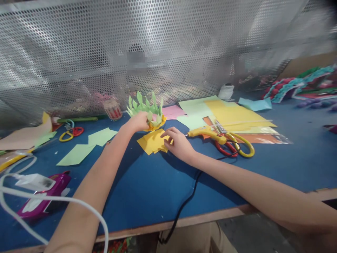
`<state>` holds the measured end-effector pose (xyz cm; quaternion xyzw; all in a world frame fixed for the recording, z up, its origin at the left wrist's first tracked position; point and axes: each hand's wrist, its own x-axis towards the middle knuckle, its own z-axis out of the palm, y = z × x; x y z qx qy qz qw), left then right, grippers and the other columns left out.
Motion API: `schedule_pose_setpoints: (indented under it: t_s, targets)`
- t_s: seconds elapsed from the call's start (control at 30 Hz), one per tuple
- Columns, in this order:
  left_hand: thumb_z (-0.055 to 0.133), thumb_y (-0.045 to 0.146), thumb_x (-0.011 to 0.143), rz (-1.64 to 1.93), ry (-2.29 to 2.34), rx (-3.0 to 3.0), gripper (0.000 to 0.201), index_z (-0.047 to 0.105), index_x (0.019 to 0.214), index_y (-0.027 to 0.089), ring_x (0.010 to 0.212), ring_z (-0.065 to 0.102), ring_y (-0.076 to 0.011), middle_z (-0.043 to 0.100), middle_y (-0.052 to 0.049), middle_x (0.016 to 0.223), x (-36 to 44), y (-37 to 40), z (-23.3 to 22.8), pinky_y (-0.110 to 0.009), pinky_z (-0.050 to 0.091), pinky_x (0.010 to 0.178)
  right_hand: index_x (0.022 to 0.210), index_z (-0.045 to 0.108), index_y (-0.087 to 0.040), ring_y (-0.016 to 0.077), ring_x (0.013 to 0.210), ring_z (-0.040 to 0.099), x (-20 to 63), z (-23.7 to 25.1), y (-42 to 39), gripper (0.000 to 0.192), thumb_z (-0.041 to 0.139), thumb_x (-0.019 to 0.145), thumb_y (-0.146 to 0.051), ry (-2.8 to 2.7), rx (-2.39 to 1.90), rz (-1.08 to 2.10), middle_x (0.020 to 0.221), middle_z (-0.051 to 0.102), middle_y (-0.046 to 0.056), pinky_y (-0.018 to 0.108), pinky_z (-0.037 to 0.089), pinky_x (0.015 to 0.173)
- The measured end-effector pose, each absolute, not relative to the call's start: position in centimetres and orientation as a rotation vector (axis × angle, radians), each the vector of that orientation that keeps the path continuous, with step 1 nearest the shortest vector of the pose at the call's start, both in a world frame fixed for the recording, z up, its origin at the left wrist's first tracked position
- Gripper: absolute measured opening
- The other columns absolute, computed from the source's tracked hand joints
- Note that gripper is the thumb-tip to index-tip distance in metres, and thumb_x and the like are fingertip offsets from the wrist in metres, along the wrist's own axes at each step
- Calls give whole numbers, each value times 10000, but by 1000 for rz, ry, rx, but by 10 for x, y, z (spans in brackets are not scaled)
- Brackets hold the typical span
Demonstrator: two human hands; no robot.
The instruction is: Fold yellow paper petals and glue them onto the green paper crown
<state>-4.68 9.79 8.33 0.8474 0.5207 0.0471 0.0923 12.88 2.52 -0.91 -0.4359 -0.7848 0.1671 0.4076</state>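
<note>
My left hand (140,121) is closed on the near left side of a paper craft (143,105), a ring of pointed light-green leaves with yellow paper along its base. Its fingertips are partly hidden behind the leaves. Just in front of the craft, a small loose pile of yellow paper pieces (150,142) lies on the table. Over the right edge of that pile hovers my right hand (179,144), fingers curved and apart with nothing visible between them. Whether its fingertips touch the paper I cannot tell.
A yellow glue gun (206,133) with a black cord (193,189) and large scissors (243,144) lie right of my hands. Behind are coloured sheets (234,114). Green paper pieces (79,154), small scissors (66,135), a purple device (59,182) and a white cable (76,200) are left.
</note>
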Motion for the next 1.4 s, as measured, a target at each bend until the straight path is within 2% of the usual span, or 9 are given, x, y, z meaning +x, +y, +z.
schedule_pose_setpoints:
  t_s: [0.1, 0.23, 0.8, 0.87, 0.97, 1.1, 1.2, 1.3, 1.4]
  targets:
    - [571, 320, 888, 195, 1702, 2537, 272, 585, 1088, 135, 975, 601, -213, 610, -74, 1095, -55, 106, 76, -415, 504, 840, 919, 601, -140, 85, 680, 563, 129, -11, 26, 90, 575, 852, -194, -2014, -1109, 428, 1006, 583, 36, 282, 508, 665]
    - [566, 320, 895, 284, 1893, 2508, 302, 554, 1149, 158, 999, 596, -218, 584, -80, 1142, -62, 113, 72, -405, 514, 834, 996, 592, -140, 124, 778, 594, 129, -13, 28, 208, 547, 900, -319, -2051, -1135, 442, 984, 612, 43, 304, 522, 684]
    - [559, 324, 900, 468, 2191, 2322, 304, 549, 1157, 163, 985, 602, -211, 583, -81, 1145, -81, 116, 74, -399, 520, 824, 1122, 570, -169, 169, 922, 599, 131, -13, 27, 275, 528, 910, -339, -2118, -1094, 487, 1118, 593, 73, 369, 522, 787]
    - [564, 282, 893, 464, 2143, 2346, 327, 528, 1190, 148, 950, 615, -207, 612, -76, 1094, -83, 113, 80, -390, 519, 818, 1115, 572, -164, 169, 917, 601, 131, -12, 27, 273, 530, 909, -338, -2099, -1102, 498, 1107, 597, 71, 370, 521, 786]
    - [554, 84, 814, 466, 2095, 2388, 489, 456, 1287, 156, 956, 623, -207, 670, -56, 987, -83, 105, 97, -297, 489, 834, 1095, 577, -154, 166, 904, 604, 130, -11, 24, 263, 535, 907, -333, -2052, -1122, 518, 1076, 605, 65, 370, 521, 781]
    - [468, 72, 804, 486, 2100, 2463, 531, 401, 1326, 138, 1054, 582, -216, 612, -87, 1144, -71, 87, 121, -281, 424, 923, 1090, 572, -143, 157, 862, 609, 126, -8, 17, 269, 534, 908, -338, -1977, -1158, 584, 1035, 611, 58, 353, 528, 744]
    - [519, 129, 798, 362, 2045, 2532, 511, 433, 1302, 130, 1163, 508, -261, 486, -124, 1308, -53, 69, 126, -321, 378, 987, 1043, 582, -135, 139, 799, 610, 125, -1, 11, 254, 533, 909, -344, -1949, -1156, 646, 965, 620, 42, 327, 528, 705]
    - [622, 201, 777, 31, 1828, 2564, 441, 533, 1208, 179, 1089, 565, -248, 572, -80, 1222, -34, 52, 113, -285, 443, 903, 927, 601, -130, 116, 707, 600, 128, 8, 3, 184, 555, 893, -305, -1930, -1141, 695, 826, 630, 10, 295, 512, 666]
    - [678, 213, 781, -269, 1672, 2541, 378, 572, 1139, 155, 1054, 579, -234, 591, -91, 1184, -24, 40, 90, -356, 469, 904, 815, 628, -156, 107, 606, 574, 136, 13, -7, 95, 573, 845, -227, -1932, -1114, 742, 678, 633, -15, 249, 472, 602]
